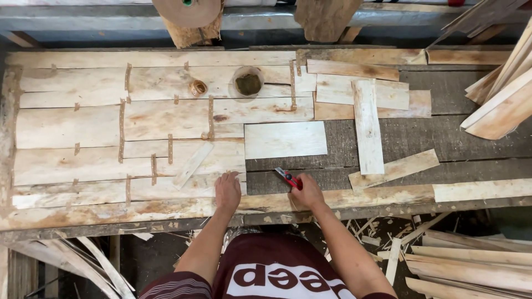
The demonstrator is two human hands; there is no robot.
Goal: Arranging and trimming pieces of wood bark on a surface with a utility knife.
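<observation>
My left hand (228,190) lies flat, fingers spread, on the near right corner of a large sheet of thin wood veneer pieces (111,138) joined with brown tape strips. My right hand (306,192) is closed around a red utility knife (288,178), its tip pointing up and left over the dark bench top (443,138). A loose rectangular veneer piece (285,139) lies just beyond both hands. A narrow veneer strip (192,164) rests diagonally on the sheet near my left hand.
A small roll of brown tape (198,87) and a clear cup with dark contents (247,83) stand on the sheet's far part. Loose veneer strips (367,124) lie to the right. Stacked veneer (501,99) leans at far right. Scraps (471,260) litter the floor.
</observation>
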